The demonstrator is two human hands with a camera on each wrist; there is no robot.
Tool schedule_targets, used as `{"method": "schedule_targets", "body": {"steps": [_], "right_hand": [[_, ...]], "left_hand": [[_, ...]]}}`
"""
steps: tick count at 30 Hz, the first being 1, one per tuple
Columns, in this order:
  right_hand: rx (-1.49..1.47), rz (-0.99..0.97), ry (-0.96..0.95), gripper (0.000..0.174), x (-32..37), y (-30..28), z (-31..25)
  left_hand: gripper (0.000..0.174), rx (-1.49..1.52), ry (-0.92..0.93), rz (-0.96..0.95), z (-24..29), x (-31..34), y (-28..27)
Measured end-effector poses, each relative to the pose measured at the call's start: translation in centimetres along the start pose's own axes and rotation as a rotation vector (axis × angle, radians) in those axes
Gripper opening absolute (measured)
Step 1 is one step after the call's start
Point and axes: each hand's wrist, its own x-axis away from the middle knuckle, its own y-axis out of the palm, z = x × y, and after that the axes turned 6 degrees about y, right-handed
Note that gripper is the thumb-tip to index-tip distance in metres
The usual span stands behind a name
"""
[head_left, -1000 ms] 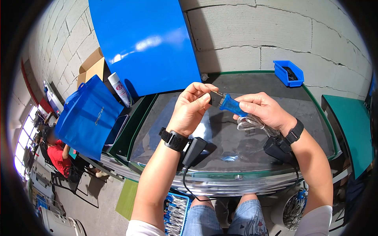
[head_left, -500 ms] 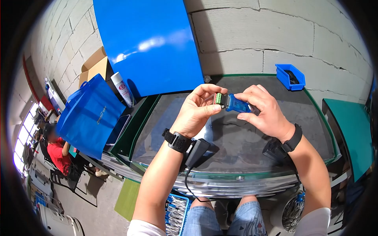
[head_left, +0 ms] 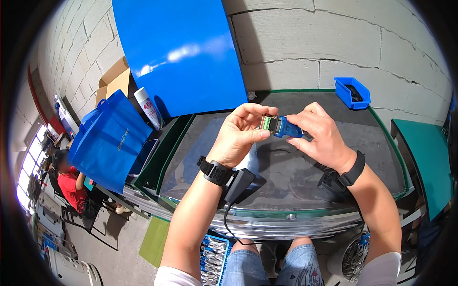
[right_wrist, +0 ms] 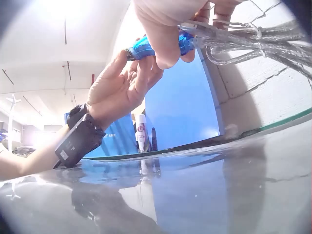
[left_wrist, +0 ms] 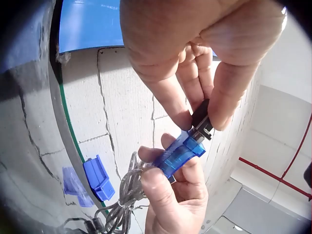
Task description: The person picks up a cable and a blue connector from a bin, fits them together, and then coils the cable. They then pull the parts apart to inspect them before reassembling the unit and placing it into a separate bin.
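Note:
Over the bench, my left hand (head_left: 238, 132) pinches a small black terminal-block adapter (head_left: 266, 123) with a green screw strip. My right hand (head_left: 323, 136) grips a translucent blue cable connector (head_left: 288, 127) between thumb and fingers. Both parts meet end to end; in the left wrist view a strip of metal shows between the black adapter (left_wrist: 200, 113) and the blue connector housing (left_wrist: 181, 157). From the connector's back hangs a bundled, clear-jacketed grey cable (right_wrist: 243, 44), tied into loops beside the right hand.
The dark bench top (head_left: 296, 186) lies under both hands. At its back right corner stands a blue bin (head_left: 352, 93) with black pieces inside. A spray can (head_left: 149, 108) and a blue bag (head_left: 109, 140) are at left. A crate of cables (head_left: 213, 260) sits below the bench edge.
The right hand has shifted its hold on the connector, and the cable has gone out of sight in the head view. The adapter has turned so its green side shows, and the two parts are closer together.

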Motion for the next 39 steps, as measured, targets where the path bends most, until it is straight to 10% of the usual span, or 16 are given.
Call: {"method": "schedule_targets", "body": {"steps": [39], "right_hand": [[-0.146, -0.262, 0.246, 0.028, 0.0, -1.1, 0.5]], "left_hand": [[0.029, -0.055, -0.115, 0.175, -0.5, -0.4, -0.2]]}}
